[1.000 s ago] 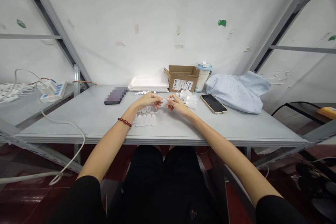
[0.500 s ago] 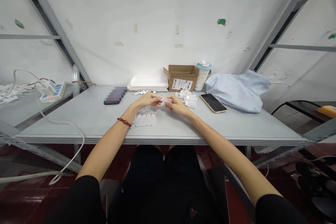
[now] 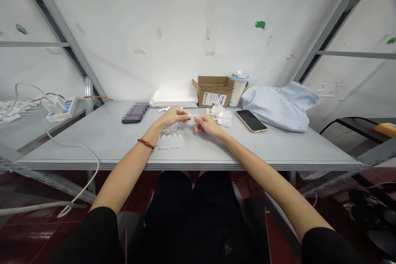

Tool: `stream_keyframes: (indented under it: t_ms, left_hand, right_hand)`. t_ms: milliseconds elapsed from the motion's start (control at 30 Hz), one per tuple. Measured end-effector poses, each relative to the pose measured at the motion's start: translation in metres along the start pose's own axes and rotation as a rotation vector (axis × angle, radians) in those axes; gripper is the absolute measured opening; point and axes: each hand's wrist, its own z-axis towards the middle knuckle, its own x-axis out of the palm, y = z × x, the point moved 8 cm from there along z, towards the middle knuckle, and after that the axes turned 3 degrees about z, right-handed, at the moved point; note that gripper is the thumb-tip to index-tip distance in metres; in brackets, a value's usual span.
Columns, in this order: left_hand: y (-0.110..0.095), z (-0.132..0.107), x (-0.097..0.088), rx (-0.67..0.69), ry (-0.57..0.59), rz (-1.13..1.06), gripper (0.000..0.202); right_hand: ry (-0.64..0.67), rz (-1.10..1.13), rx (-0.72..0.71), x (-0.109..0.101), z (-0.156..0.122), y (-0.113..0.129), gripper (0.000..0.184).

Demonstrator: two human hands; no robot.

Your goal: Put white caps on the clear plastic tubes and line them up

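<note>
My left hand (image 3: 173, 117) and my right hand (image 3: 206, 123) meet over the middle of the grey table (image 3: 99, 140), fingers pinched together on a small pale piece held between them (image 3: 192, 117); what it is stays too small to name. A row of small white bottle-shaped pieces (image 3: 171, 141) lies on the table just below my left hand. More small clear bottles (image 3: 220, 116) lie in a loose pile behind my right hand. Several tiny white caps (image 3: 163, 109) are scattered behind my left hand. A red bead bracelet sits on my left wrist.
At the table's back stand a stack of white trays (image 3: 174, 99), an open cardboard box (image 3: 213, 90) and a lidded cup (image 3: 238, 88). A phone (image 3: 250, 121) and a pale blue cloth (image 3: 278, 105) lie to the right, a dark phone (image 3: 135, 113) to the left. A power strip (image 3: 58, 107) with cables sits far left.
Both hands stay close together over the table, with the fingertips drawing slightly nearer each other. The view has shifted a little; nothing else has moved.
</note>
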Motion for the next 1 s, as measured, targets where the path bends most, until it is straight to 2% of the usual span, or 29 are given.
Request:
stream_keyframes:
  t_ms: [133,267,567,667,867,1000]
  left_hand:
    - [0.002,0.001,0.001,-0.036,0.0,-0.052,0.036]
    - [0.004,-0.002,0.007,-0.114,0.017,-0.045,0.04]
    - [0.007,-0.006,0.015,-0.256,0.046,-0.002,0.046]
    - [0.005,-0.006,0.014,-0.242,0.03,0.001,0.047]
    - [-0.005,-0.006,0.013,-0.09,0.069,0.0,0.039]
    - [-0.004,-0.005,0.012,-0.081,0.074,0.019,0.032]
  right_hand:
    - [-0.032,-0.047,-0.025,-0.002,0.001,0.002,0.04]
    - [-0.165,-0.238,-0.143,-0.012,-0.001,0.012,0.028]
    - [-0.233,-0.345,-0.274,-0.013,-0.007,0.027,0.021]
    - [-0.217,-0.34,-0.267,-0.011,-0.007,0.027,0.027]
    - [-0.219,-0.246,-0.226,-0.015,-0.002,0.019,0.036]
    - [-0.195,-0.234,-0.232,-0.014,-0.002,0.018,0.04]
